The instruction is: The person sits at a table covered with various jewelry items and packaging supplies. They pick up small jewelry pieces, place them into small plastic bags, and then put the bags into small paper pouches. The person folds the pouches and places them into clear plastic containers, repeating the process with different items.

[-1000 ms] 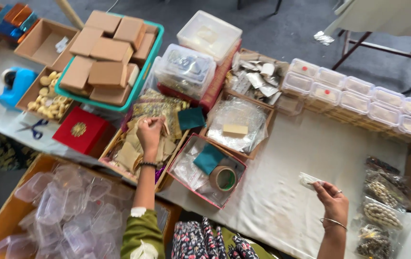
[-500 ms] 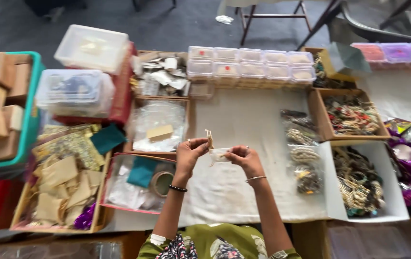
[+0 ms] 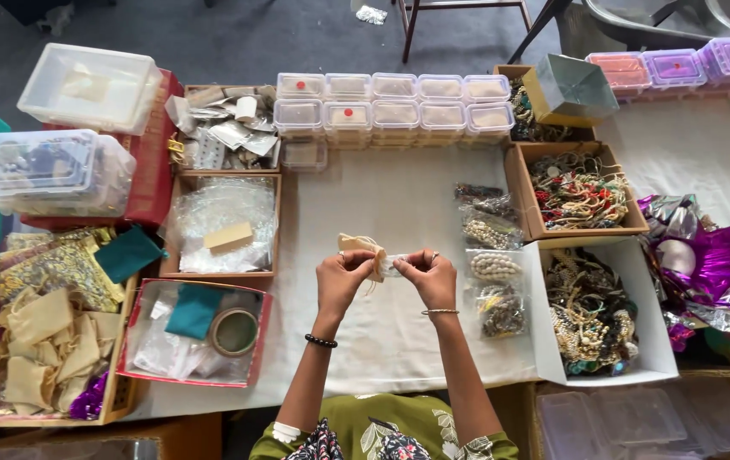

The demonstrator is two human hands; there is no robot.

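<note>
My left hand [image 3: 341, 279] and my right hand [image 3: 429, 275] meet over the white cloth [image 3: 382, 341] at the table's middle. The left hand pinches a small beige drawstring pouch [image 3: 361, 246], its mouth turned toward the right hand. The right hand pinches a small clear plastic packet [image 3: 394, 263] at the pouch's opening. A black bead bracelet sits on my left wrist and a thin bangle on my right.
Left: a box with a tape roll [image 3: 234, 330], a tray of beige pouches [image 3: 37, 341] and a box of clear bags [image 3: 224, 223]. Right: bagged beads [image 3: 492, 266] and boxes of jewellery [image 3: 590, 311]. Small lidded tubs [image 3: 395, 106] line the far side.
The view swung right, from the left trays to the table's middle. My hands, apart a second ago, came together, the left bringing a beige pouch and the right its clear packet.
</note>
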